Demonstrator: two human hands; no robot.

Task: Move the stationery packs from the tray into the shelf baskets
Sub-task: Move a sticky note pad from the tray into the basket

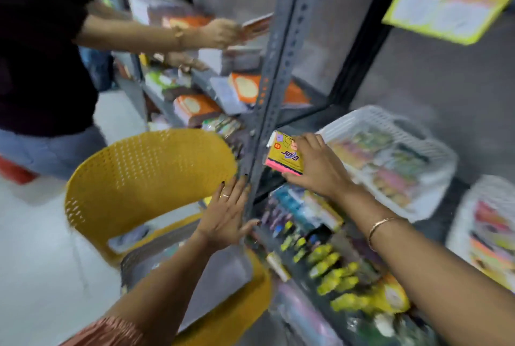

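Holding the yellow pack tight in my right hand, I reach toward the white basket. My left hand, open and flat, leans on the shelf post to steady me.

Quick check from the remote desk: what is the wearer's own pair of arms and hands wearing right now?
The left hand has a ring on one finger and dark nail polish; a pleated coppery-pink sleeve covers the upper left arm. The right hand is bare of rings as far as visible, with a thin gold bangle on its wrist.

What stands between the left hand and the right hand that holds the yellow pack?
In the head view, the grey shelf post stands between them; the left hand rests against it.
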